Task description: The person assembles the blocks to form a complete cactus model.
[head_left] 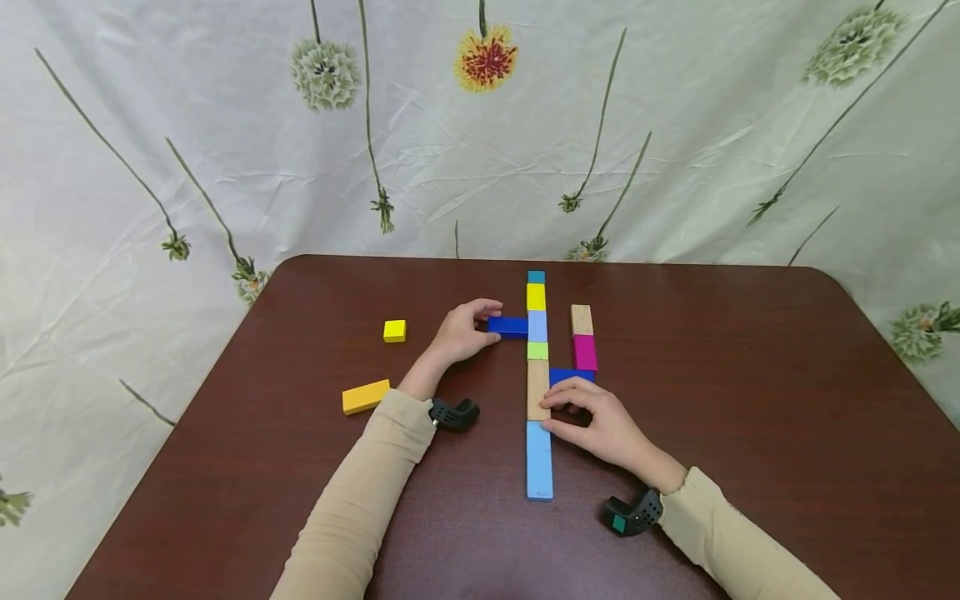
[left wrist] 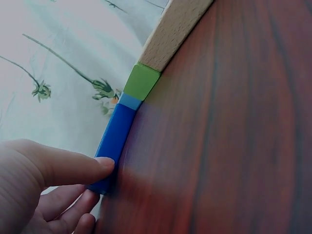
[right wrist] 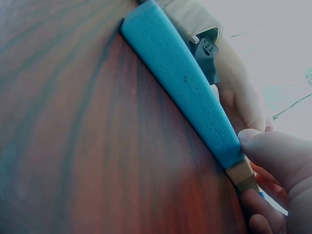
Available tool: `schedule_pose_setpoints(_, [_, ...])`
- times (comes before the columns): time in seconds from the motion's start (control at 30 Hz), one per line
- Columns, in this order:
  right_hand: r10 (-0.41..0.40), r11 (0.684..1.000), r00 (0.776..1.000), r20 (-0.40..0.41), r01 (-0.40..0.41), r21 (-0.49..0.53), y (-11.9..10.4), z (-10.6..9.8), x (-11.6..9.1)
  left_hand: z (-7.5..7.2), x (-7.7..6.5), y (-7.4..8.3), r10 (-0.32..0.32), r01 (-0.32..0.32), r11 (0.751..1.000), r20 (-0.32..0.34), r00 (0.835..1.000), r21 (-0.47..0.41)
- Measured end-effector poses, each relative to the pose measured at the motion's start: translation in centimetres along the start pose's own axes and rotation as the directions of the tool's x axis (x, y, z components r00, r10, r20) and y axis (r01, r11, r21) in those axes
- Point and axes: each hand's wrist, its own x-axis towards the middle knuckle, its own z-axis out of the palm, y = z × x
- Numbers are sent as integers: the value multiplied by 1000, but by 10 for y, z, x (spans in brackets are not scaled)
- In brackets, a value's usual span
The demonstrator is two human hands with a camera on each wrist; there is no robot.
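Observation:
A straight column of wooden blocks runs away from the person. My left hand (head_left: 460,333) pinches the outer end of a dark blue block (head_left: 510,328), thumb on the near side and fingers behind. That block's other end meets the column at a periwinkle block (head_left: 537,325), above a green block (head_left: 537,351). My right hand (head_left: 606,423) touches the column's right side, where a plain wood block (head_left: 537,383) meets a long light blue block (head_left: 539,467). In the right wrist view, the thumb (right wrist: 249,136) rests by the light blue block's end, with fingertips at the plain wood.
Yellow (head_left: 536,297) and teal (head_left: 536,277) blocks top the column. To its right, another blue block (head_left: 572,375), a magenta block (head_left: 585,352) and a small wood block (head_left: 581,320) form a branch. A yellow cube (head_left: 394,332) and an orange-yellow block (head_left: 365,397) lie left.

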Motion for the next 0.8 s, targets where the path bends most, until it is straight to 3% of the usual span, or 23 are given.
schedule_pose_setpoints(0.3, [6, 1000, 1000, 0, -6, 10, -1, 0, 0, -10, -8, 3, 38, -39, 998, -18, 999, -49])
schedule_pose_setpoints(0.57, [-6, 1000, 1000, -5, 6, 11, 0, 1, 0, -31, -32, 5, 66, -67, 996, -21, 998, -58])
schedule_pose_setpoints(0.8, [-13, 1000, 1000, -9, 13, 10, 1, 1, 0, -44, -59, 2, 82, -82, 997, -6, 997, -10])
